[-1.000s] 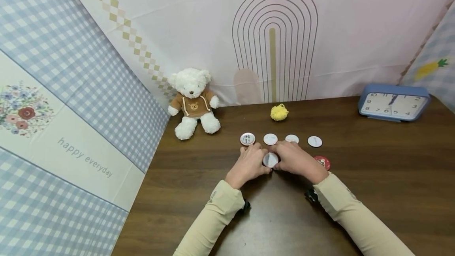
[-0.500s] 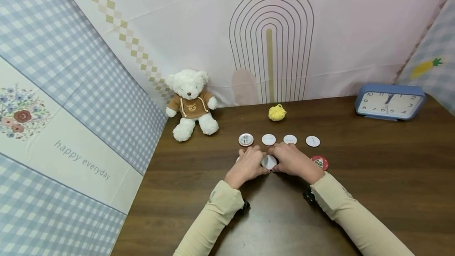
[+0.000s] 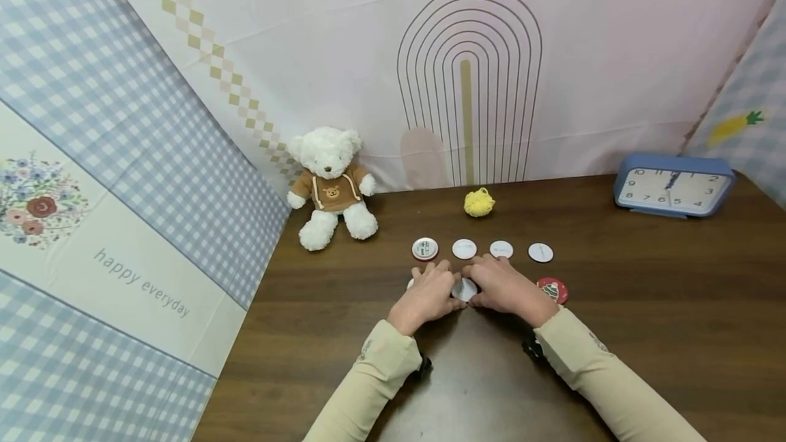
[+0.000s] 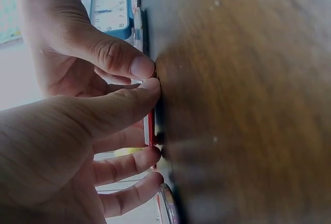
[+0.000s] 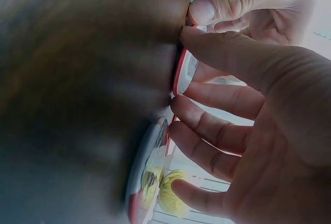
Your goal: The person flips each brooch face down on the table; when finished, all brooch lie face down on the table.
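Note:
A round button badge (image 3: 465, 290) lies between my hands on the wooden table, its pale side up. In the right wrist view this badge (image 5: 185, 74) shows a red rim. My left hand (image 3: 428, 293) holds its left edge with thumb and fingers. On the other side my right hand (image 3: 505, 286) grips the right edge in the same way, and the two thumbs nearly meet at the near edge. A white sliver of another badge (image 3: 410, 284) peeks out left of my left hand. Right of my right hand lies a red badge (image 3: 554, 289) with a tree picture.
Beyond the hands runs a row of round badges: a printed one (image 3: 425, 248), then white ones (image 3: 464, 249). A yellow yarn ball (image 3: 479, 202) sits behind them. A white teddy bear (image 3: 331, 189) leans at the back left; a blue clock (image 3: 674, 185) stands at the back right.
The head view has shifted slightly, so the scene sits a little lower. Both hands stay around the same badge with hardly any movement.

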{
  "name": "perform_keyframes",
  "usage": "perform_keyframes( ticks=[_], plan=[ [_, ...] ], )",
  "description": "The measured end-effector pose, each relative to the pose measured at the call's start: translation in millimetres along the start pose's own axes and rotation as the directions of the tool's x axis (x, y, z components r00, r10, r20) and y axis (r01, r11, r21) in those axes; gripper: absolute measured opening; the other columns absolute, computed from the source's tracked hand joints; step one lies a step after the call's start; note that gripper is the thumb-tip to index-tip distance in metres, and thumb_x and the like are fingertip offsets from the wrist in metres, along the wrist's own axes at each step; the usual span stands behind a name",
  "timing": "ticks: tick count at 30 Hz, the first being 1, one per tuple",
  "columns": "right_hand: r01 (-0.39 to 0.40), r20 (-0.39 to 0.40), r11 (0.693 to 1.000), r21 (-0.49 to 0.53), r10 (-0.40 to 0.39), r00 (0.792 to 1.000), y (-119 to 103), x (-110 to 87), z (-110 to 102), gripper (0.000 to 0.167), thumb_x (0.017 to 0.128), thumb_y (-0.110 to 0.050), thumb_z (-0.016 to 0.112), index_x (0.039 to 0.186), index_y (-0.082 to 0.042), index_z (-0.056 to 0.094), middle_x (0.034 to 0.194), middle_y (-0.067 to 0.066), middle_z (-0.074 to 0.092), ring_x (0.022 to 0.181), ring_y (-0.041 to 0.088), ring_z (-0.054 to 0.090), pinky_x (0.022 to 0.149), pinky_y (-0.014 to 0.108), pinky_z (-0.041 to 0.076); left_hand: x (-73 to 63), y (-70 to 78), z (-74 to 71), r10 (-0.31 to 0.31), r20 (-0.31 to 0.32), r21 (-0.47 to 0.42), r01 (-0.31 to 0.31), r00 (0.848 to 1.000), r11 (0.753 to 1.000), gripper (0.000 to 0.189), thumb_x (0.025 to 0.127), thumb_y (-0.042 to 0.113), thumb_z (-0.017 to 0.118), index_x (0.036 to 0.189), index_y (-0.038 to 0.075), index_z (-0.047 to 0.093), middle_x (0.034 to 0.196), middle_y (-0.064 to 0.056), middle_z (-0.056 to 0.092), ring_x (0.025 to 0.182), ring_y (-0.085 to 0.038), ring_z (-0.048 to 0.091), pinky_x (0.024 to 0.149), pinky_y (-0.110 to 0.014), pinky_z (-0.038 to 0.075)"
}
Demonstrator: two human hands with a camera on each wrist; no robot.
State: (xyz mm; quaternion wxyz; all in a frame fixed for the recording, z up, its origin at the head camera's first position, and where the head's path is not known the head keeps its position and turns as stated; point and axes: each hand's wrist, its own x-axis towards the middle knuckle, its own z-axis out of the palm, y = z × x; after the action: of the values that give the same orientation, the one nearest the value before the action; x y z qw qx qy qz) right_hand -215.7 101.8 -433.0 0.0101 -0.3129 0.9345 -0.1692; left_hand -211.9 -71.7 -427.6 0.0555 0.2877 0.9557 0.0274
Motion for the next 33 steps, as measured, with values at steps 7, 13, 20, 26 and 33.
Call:
perform_keyframes(
  ticks=[7,13,20,26,33],
  plan=[
    [-0.016,0.008,1.0,0.017,0.016,1.0,0.8,-1.9,-0.1,0.028,0.075,-0.013,0.087,0.099,-0.006,0.072,0.094,0.005,0.062,0.09,0.027,0.057,0.075,0.055,0.043,1.2,1.6,1.4,0.004,-0.005,-0.014,-0.004,1.0,1.0,0.028,0.088,0.036,0.079,0.106,0.015,0.076,0.105,-0.005,0.059,0.099,-0.027,0.057,0.078,-0.043,0.038],
    [-0.033,0.023,0.999,0.028,0.032,0.999,1.9,-3.2,-2.5,0.029,0.076,-0.012,0.086,0.101,-0.005,0.072,0.095,0.005,0.062,0.091,0.028,0.057,0.077,0.056,0.043,3.9,2.8,1.3,0.005,-0.001,-0.018,-0.005,1.0,1.0,0.028,0.089,0.036,0.079,0.105,0.014,0.076,0.105,-0.005,0.059,0.098,-0.026,0.057,0.079,-0.044,0.038],
    [-0.03,0.025,0.999,0.014,0.03,0.999,3.1,-3.0,-6.0,0.03,0.077,-0.013,0.086,0.103,-0.005,0.072,0.096,0.006,0.062,0.091,0.028,0.058,0.077,0.057,0.043,7.3,3.7,-1.7,-0.005,-0.004,-0.035,0.005,1.0,0.999,0.035,0.089,0.037,0.079,0.116,0.015,0.074,0.108,-0.005,0.059,0.1,-0.026,0.057,0.082,-0.046,0.037],
    [-0.026,0.032,1.0,0.011,0.026,0.999,4.4,-4.4,-10.0,0.035,0.077,-0.016,0.088,0.107,-0.005,0.072,0.102,0.008,0.065,0.097,0.03,0.06,0.079,0.059,0.043,8.5,2.7,-2.2,-0.028,-0.003,-0.048,0.028,1.0,0.998,0.039,0.088,0.038,0.08,0.118,0.015,0.072,0.106,-0.004,0.059,0.101,-0.025,0.056,0.081,-0.044,0.035],
    [-0.036,0.033,0.999,0.024,0.035,0.999,7.0,-7.8,-19.0,0.036,0.077,-0.016,0.086,0.109,-0.008,0.071,0.097,0.005,0.063,0.091,0.028,0.058,0.077,0.058,0.044,9.6,2.2,-4.3,-0.031,-0.005,-0.064,0.031,1.0,0.998,0.041,0.087,0.04,0.08,0.119,0.015,0.07,0.108,-0.006,0.058,0.105,-0.028,0.054,0.087,-0.05,0.036]
  ],
)
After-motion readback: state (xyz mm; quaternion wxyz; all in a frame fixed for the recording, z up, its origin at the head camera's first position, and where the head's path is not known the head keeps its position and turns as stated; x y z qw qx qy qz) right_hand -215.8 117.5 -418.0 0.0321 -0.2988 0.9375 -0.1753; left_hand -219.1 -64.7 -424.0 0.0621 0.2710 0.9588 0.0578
